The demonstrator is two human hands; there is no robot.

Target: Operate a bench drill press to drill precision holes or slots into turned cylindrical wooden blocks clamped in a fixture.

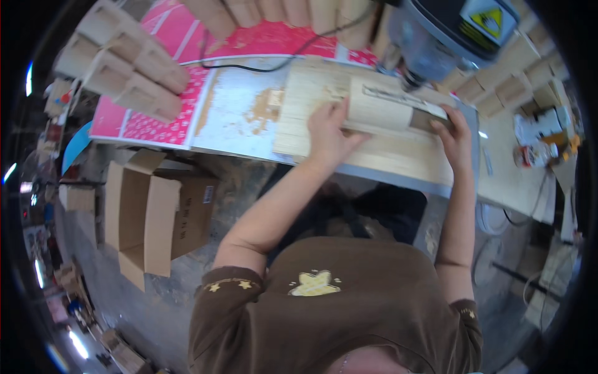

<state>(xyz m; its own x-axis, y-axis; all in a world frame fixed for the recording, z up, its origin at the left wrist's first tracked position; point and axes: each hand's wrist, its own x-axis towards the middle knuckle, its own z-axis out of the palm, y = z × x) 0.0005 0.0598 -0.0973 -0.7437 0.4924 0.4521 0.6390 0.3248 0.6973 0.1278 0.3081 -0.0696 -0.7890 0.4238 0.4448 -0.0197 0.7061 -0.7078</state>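
Note:
A pale wooden block [380, 111] with a smooth, curved-looking face lies lengthwise on a light plywood board [305, 124]. Along its far side runs a narrow dark-edged slot, and a dark brown section [423, 120] shows at its right end. My left hand [330, 133] grips the block's left end, thumb along the near side. At the other end, my right hand [458, 134] has its fingers and thumb closed round the dark section. Just beyond the block, the machine head [430, 47], with a clear guard and a dark tip, hangs over it.
Stacks of similar wooden blocks [128, 68] stand at the far left, with more along the back and right. A black cable [261, 67] crosses the table. Wood dust [255, 115] lies left of the board. An open cardboard box [159, 212] is on the floor; a jar [536, 154] stands right.

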